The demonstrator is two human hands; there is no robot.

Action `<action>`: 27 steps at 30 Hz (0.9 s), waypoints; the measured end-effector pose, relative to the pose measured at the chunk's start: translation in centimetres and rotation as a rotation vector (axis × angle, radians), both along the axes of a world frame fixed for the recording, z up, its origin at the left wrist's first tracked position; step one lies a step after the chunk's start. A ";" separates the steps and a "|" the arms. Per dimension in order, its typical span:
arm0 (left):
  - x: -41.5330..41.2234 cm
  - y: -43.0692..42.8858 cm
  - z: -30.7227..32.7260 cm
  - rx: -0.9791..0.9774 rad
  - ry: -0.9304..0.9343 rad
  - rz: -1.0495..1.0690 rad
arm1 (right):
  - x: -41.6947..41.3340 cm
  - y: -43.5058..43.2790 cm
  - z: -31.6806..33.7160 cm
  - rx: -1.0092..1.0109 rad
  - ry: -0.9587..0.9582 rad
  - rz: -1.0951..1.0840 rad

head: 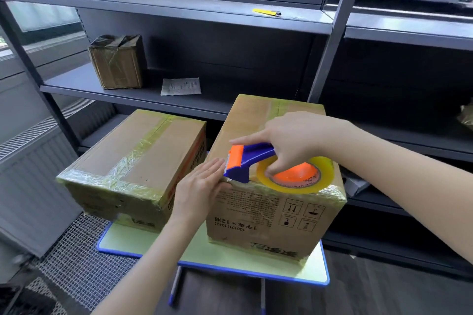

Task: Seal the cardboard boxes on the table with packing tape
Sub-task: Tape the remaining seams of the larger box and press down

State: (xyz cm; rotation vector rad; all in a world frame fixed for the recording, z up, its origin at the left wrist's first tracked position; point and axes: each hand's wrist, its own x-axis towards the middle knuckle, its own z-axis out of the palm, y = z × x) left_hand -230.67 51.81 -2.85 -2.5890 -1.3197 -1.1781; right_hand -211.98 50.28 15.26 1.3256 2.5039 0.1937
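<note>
Two cardboard boxes stand on a small pale-green table point(230, 256) with a blue rim. The right box point(258, 222) is taller, with printed symbols on its front. On its top near the front edge lies a blue and orange tape dispenser point(245, 161) with a clear yellowish tape roll point(314, 181). My right hand point(294, 143) grips the dispenser's handle, forefinger stretched along the top. My left hand point(199, 186) lies flat with straight fingers on the box's front left top corner, just below the dispenser's cutter. The left box point(135, 158) is lower and carries several crinkled tape strips.
Dark metal shelving stands right behind the table. A small taped box point(117, 64) and a paper slip point(180, 86) lie on the middle shelf. A yellow utility knife point(266, 12) lies on the upper shelf. A radiator point(33, 174) is at the left, over metal floor mesh.
</note>
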 end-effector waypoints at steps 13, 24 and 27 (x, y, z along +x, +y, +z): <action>-0.8 0.7 0.0 -0.029 -0.061 0.050 | 1.6 0.3 1.6 -0.162 -0.063 -0.126; 0.0 0.4 0.6 -0.010 0.125 0.085 | 7.6 -2.4 0.6 -0.128 0.030 -0.172; 1.7 -0.5 1.1 0.039 0.246 0.120 | 7.5 -2.7 0.6 -0.107 -0.005 -0.152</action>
